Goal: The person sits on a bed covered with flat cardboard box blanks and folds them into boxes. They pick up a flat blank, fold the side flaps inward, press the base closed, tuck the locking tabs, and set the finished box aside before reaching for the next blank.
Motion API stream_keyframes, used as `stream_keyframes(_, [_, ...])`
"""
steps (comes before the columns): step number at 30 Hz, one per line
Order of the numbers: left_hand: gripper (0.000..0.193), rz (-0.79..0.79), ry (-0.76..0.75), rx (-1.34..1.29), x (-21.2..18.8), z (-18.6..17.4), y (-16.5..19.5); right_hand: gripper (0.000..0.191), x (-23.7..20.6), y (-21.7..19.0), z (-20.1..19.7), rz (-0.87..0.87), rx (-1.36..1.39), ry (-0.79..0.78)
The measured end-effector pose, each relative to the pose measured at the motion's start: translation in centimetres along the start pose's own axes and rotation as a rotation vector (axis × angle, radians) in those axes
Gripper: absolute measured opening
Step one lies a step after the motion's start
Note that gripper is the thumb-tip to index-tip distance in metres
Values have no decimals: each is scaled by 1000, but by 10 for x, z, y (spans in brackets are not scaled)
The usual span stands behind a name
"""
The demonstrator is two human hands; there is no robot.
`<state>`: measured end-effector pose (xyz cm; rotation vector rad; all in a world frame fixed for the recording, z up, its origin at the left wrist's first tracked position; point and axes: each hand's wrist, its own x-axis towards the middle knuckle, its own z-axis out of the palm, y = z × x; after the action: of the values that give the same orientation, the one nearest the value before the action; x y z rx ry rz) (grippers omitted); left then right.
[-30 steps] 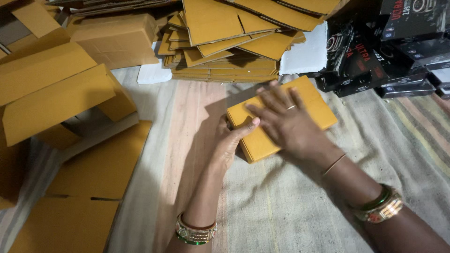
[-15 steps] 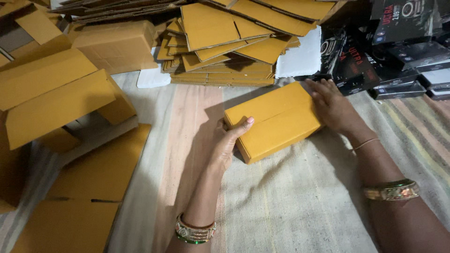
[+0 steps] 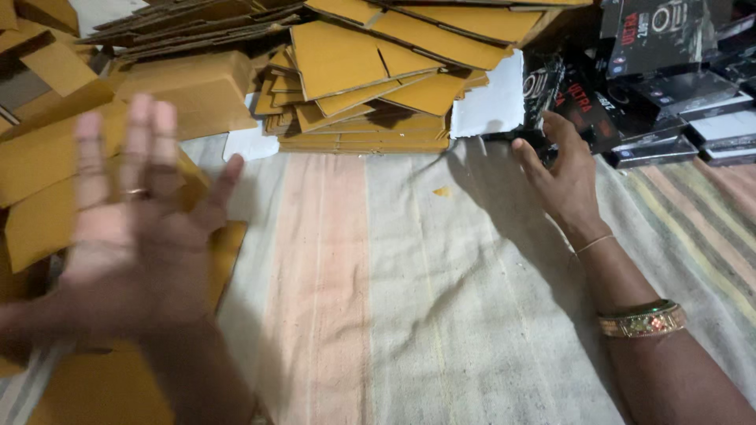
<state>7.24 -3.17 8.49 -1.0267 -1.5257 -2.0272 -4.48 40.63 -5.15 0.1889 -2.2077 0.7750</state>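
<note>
Neither of your hands holds anything: your left hand (image 3: pixel 138 236) is spread wide and blurred over the folded yellow cartons (image 3: pixel 47 181), and your right hand (image 3: pixel 561 177), fingers loosely open, reaches the black boxes (image 3: pixel 630 94) beside the flat cardboard stack (image 3: pixel 378 79). They look light, stiff and glossy, so take one by its long edges. Bare striped cloth (image 3: pixel 394 299) before the stack leaves room.

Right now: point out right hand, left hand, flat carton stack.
right hand (image 3: pixel 561 175), head view, back of hand.
left hand (image 3: pixel 138 236), head view, blurred back of hand.
flat carton stack (image 3: pixel 370 79), head view, top sheet.
</note>
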Motion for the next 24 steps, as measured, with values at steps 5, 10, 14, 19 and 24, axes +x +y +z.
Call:
stream_keyframes(5, [84,-149,-86,-895,2,4,-83,55,1,-5,4,227,213,-89])
stream_keyframes(10, [60,-562,456,-293,-21,38,-144,48,2,-2,10,306,351,-82])
stream_keyframes(14, [49,-624,420,-275,-31,43,-159,40,5,-5,14,411,563,-101])
stream_keyframes(19, [39,-686,429,-216,-39,30,-173,33,16,-31,19,520,808,-189])
stream_keyframes(24, [36,-729,474,-197,-41,13,-179,32,49,-76,30,679,992,-242])
